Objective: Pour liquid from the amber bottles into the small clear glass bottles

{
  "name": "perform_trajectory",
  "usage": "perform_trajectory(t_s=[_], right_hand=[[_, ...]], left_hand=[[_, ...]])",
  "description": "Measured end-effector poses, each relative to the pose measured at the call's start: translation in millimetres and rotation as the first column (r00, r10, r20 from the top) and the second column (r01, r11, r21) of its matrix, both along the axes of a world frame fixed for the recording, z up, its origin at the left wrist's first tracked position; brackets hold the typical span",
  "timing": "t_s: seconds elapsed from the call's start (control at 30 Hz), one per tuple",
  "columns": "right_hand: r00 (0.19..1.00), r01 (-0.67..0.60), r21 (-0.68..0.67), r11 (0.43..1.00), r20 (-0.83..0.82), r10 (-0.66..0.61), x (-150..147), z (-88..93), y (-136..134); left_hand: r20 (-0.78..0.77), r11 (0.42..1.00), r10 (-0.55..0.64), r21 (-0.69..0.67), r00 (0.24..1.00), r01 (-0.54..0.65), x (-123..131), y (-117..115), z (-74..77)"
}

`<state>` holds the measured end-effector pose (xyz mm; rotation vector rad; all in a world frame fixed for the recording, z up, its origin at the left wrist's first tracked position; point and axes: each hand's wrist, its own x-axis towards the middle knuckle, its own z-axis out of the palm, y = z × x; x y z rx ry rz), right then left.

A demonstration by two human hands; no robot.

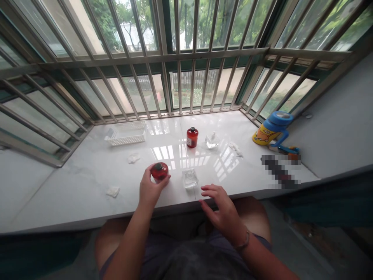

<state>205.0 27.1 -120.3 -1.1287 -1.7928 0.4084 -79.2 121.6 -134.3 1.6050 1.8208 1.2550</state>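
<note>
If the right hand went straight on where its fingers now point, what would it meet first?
The right hand would probably meet the nearer clear glass container, just left of its fingers; the hand's height above the counter is unclear.

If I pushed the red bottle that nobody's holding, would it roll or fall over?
The red bottle probably wouldn't roll while it's standing upright. Its body looks wide beneath the small dark top, so a gentle push may not tip it. The glossy countertop might let it slide.

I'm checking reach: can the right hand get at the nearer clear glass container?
Probably yes: the right hand is open beside the clear glass container, and nothing visible stands between them.
</note>
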Motion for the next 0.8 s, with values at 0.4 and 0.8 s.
perform_trajectory(t_s=[0.4, 0.8], right_hand=[[0.999, -0.025, -0.333, 0.943, -0.042, 0.012, -37.2, 3.6, -21.5], [0.960, -0.272, -0.411, 0.870, -0.057, 0.274, -39.1, -1.3, -24.9]], left_hand=[[-0.333, 0.918, -0.360, 0.039, 0.871, 0.395, 34.6, -127.8, -17.6], [-0.023, 0.868, -0.470, -0.194, 0.882, 0.458, 33.2, -129.5, -19.9]])
